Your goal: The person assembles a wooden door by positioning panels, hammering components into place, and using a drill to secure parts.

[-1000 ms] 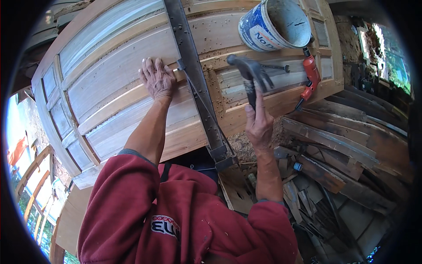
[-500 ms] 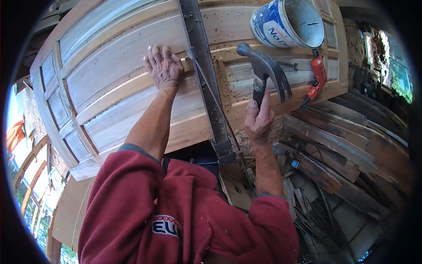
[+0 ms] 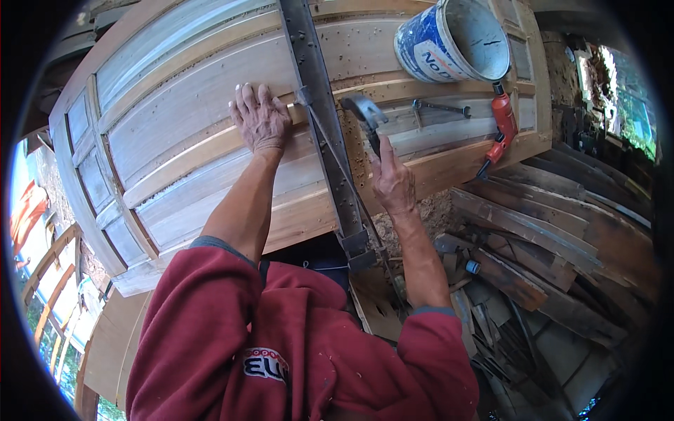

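A panelled wooden door lies flat before me, scattered with wood crumbs. My left hand rests on it, fingers spread across a raised rail, just left of a long dark metal bar clamp that crosses the door. In my right hand is the black handle of a claw hammer. Its head, slightly blurred, hangs over the door just right of the clamp; whether it touches the wood I cannot tell. A combination wrench lies on the door to the right of the hammer.
A blue and white paint-stained bucket lies tipped at the door's far right. Beside it lies a red and black power tool. Stacked old boards fill the floor at right. A small blue-capped object sits among them.
My right hand has swung the hammer left and down toward the clamp, uncovering the wrench. My left hand stays on the door.
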Available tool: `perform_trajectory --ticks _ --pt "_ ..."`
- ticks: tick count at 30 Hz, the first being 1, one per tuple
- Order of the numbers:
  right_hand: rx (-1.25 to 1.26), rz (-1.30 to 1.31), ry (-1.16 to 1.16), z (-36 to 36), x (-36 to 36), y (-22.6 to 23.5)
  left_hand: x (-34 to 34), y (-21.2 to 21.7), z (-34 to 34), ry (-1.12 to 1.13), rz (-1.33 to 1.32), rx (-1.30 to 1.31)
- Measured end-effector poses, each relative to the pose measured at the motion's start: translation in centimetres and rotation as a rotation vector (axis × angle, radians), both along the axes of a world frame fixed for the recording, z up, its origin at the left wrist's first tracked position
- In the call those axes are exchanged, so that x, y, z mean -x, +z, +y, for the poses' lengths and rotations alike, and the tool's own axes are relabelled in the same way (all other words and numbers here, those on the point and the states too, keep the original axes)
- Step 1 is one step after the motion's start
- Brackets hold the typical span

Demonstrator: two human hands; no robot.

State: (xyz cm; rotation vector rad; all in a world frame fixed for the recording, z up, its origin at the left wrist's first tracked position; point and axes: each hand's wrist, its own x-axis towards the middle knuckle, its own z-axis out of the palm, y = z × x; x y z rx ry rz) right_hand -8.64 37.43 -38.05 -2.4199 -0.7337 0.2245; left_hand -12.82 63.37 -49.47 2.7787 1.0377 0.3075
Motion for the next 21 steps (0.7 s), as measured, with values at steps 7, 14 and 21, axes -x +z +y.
perform_trajectory --ticks 7,14,21 --pt "-0.197 -0.037 -0.052 0.4 1.3 0.6 0.1 0.2 0.8 0.005 -0.017 -0.018" --pt "-0.089 -0.023 -0.059 1.0 0.5 0.3 -0.1 0.0 0.9 0.004 -0.024 -0.033" --pt "0.067 0.027 0.018 0.8 -0.6 -0.8 0.1 0.2 0.4 0.002 -0.018 -0.017"
